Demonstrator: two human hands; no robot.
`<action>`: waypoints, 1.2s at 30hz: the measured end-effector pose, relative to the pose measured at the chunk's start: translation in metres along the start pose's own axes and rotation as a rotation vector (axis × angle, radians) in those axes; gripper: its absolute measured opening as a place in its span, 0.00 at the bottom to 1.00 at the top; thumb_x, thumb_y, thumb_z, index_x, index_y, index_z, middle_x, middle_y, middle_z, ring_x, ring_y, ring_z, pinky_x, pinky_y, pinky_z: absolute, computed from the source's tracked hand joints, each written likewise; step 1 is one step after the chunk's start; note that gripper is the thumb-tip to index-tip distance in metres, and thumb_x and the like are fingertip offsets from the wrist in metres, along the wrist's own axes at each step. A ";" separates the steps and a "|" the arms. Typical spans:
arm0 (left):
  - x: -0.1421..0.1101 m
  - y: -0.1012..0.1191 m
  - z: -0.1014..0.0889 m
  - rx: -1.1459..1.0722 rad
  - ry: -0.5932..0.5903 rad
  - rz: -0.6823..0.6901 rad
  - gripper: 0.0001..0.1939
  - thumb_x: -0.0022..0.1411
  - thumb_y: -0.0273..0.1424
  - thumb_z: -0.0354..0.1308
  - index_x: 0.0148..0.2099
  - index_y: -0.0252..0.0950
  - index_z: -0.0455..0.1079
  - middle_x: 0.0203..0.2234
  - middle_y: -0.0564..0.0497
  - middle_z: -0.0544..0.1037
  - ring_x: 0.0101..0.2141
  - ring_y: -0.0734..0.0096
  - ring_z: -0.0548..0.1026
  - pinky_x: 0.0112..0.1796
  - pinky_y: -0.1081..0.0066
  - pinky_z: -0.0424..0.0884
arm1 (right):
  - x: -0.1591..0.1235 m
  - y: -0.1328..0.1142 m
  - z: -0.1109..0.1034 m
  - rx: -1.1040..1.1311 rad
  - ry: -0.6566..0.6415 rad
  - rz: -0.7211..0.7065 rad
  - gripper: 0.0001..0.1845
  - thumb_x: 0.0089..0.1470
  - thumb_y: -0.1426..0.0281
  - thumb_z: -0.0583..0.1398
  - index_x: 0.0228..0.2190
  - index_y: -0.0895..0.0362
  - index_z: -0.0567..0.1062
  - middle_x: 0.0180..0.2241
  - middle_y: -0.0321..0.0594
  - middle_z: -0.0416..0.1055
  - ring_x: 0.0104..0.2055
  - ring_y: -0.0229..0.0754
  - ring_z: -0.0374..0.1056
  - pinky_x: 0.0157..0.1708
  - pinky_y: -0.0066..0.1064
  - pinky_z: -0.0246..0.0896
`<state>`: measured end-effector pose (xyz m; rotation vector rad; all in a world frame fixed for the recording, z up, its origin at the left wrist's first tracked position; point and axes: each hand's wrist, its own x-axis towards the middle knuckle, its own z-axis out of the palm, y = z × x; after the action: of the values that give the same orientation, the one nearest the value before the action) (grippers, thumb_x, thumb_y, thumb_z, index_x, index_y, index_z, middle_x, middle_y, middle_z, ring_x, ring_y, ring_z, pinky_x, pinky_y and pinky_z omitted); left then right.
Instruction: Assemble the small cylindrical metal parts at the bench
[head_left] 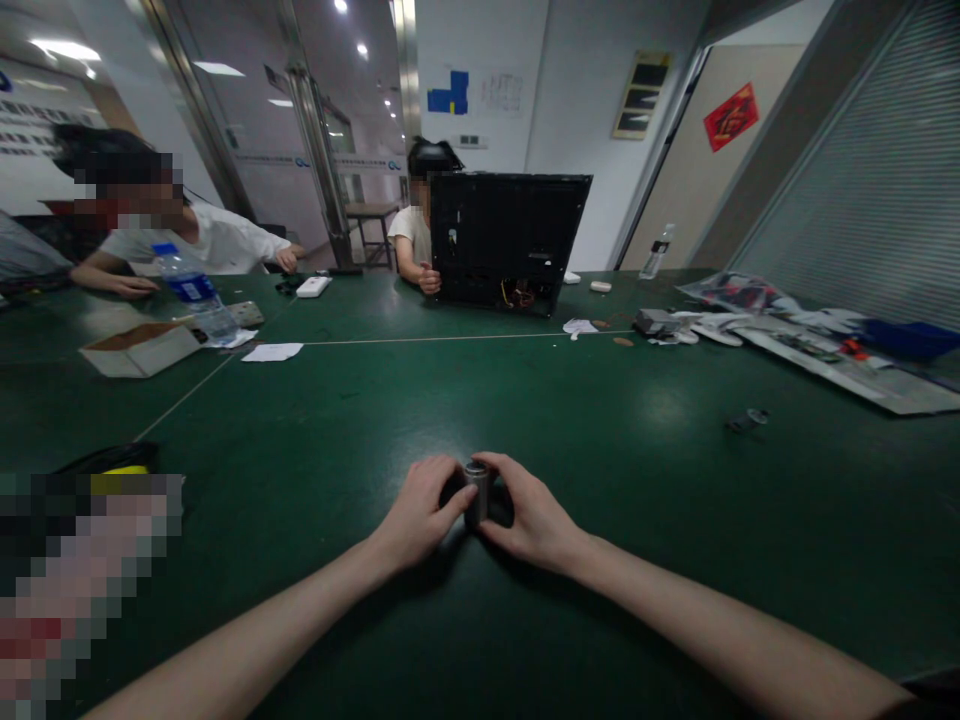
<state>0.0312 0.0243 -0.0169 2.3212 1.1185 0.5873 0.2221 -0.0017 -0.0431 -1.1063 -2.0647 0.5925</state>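
A short dark grey metal cylinder (477, 494) stands upright on the green tabletop (360, 420), between my two hands. From the left, my left hand (429, 508) curls around it, its thumb against the side and its fingers partly hidden behind. From the right, my right hand (534, 510) grips it, index finger by the top rim and thumb low near the base. The cylinder's exact kind is not clear. Well off to the right, a small metallic part (747, 420) lies alone, too blurred to name.
Across the table a person (412, 235) holds a large black panel (510, 240) upright. Another person (202, 235) sits at the left. A water bottle (196, 292) and a cardboard box (141, 348) stand nearby. Clutter on a white board (847, 370) lies right; a pixelated package (82, 580) lies near left.
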 end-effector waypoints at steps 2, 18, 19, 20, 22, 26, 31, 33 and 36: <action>0.000 -0.001 0.000 0.001 -0.009 0.005 0.14 0.65 0.39 0.44 0.37 0.35 0.65 0.33 0.47 0.71 0.35 0.62 0.67 0.39 0.62 0.63 | 0.001 -0.001 -0.001 -0.005 -0.011 -0.018 0.33 0.47 0.71 0.61 0.54 0.55 0.57 0.50 0.45 0.63 0.51 0.44 0.62 0.52 0.37 0.58; -0.001 0.000 0.001 -0.027 0.055 -0.053 0.14 0.58 0.40 0.57 0.40 0.35 0.67 0.33 0.49 0.73 0.34 0.63 0.70 0.39 0.64 0.65 | 0.002 -0.005 -0.003 -0.067 -0.075 -0.065 0.34 0.48 0.71 0.61 0.55 0.53 0.56 0.50 0.45 0.64 0.50 0.45 0.63 0.49 0.39 0.61; -0.001 0.001 0.000 -0.029 0.059 -0.065 0.14 0.58 0.40 0.56 0.39 0.35 0.67 0.32 0.49 0.73 0.34 0.63 0.70 0.38 0.64 0.65 | 0.002 -0.004 -0.003 -0.065 -0.071 -0.056 0.34 0.48 0.70 0.61 0.55 0.54 0.56 0.51 0.45 0.63 0.51 0.45 0.62 0.50 0.40 0.60; -0.001 0.001 0.000 -0.030 0.054 -0.070 0.14 0.59 0.41 0.55 0.39 0.34 0.67 0.32 0.49 0.73 0.34 0.63 0.70 0.38 0.65 0.65 | 0.002 -0.003 -0.003 -0.060 -0.066 -0.046 0.35 0.48 0.69 0.62 0.55 0.54 0.56 0.51 0.46 0.63 0.51 0.46 0.62 0.51 0.40 0.60; 0.000 0.001 -0.001 -0.030 0.033 -0.071 0.14 0.61 0.41 0.52 0.40 0.34 0.68 0.32 0.48 0.74 0.34 0.63 0.69 0.39 0.64 0.65 | 0.002 -0.002 -0.003 -0.046 -0.062 -0.035 0.35 0.48 0.70 0.61 0.56 0.55 0.56 0.52 0.46 0.62 0.53 0.46 0.61 0.52 0.40 0.58; 0.000 0.001 -0.003 -0.044 -0.012 -0.051 0.16 0.64 0.41 0.47 0.42 0.34 0.68 0.35 0.46 0.74 0.37 0.61 0.69 0.42 0.61 0.64 | 0.002 -0.001 -0.003 0.003 -0.076 -0.018 0.35 0.46 0.73 0.61 0.56 0.56 0.57 0.53 0.47 0.62 0.54 0.46 0.60 0.54 0.41 0.56; -0.001 -0.001 -0.004 -0.030 -0.038 -0.029 0.17 0.66 0.39 0.44 0.41 0.34 0.68 0.36 0.45 0.74 0.38 0.61 0.68 0.43 0.60 0.63 | 0.007 -0.004 -0.004 0.098 -0.109 0.082 0.38 0.42 0.65 0.67 0.53 0.56 0.60 0.49 0.45 0.66 0.48 0.46 0.65 0.49 0.39 0.61; -0.001 -0.002 -0.004 -0.022 -0.040 -0.009 0.17 0.67 0.38 0.42 0.40 0.34 0.69 0.36 0.45 0.73 0.39 0.61 0.68 0.44 0.61 0.62 | 0.008 -0.005 -0.004 0.127 -0.127 0.114 0.38 0.41 0.63 0.68 0.52 0.56 0.61 0.44 0.43 0.69 0.43 0.44 0.67 0.44 0.37 0.63; 0.000 -0.003 -0.004 -0.021 -0.057 0.007 0.18 0.68 0.36 0.40 0.40 0.34 0.70 0.37 0.46 0.73 0.40 0.62 0.68 0.44 0.61 0.62 | 0.009 -0.006 -0.005 0.154 -0.143 0.131 0.37 0.41 0.61 0.68 0.51 0.57 0.62 0.39 0.41 0.70 0.38 0.41 0.67 0.39 0.33 0.63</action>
<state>0.0272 0.0268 -0.0153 2.3101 1.0737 0.5293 0.2197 0.0031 -0.0324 -1.1427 -2.0372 0.9032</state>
